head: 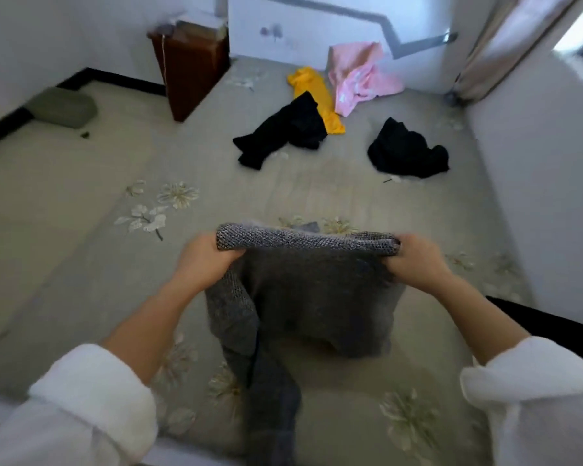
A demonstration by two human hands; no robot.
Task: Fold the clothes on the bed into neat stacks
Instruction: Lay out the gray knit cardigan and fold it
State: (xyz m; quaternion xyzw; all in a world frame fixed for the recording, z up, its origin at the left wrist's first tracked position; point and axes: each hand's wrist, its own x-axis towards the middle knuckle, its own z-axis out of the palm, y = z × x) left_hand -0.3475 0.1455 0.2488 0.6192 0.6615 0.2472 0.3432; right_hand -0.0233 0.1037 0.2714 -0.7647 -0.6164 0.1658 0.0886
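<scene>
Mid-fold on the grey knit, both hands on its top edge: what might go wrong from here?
1. The sleeve hanging loose below the grey knit may bunch under it when it is laid down, giving a lumpy fold.
2. The left hand and right hand grip only the top edge, so the layers could slip out of line.

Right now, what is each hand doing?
Left hand: grips the left end of the grey knit garment.
Right hand: grips its right end.
</scene>
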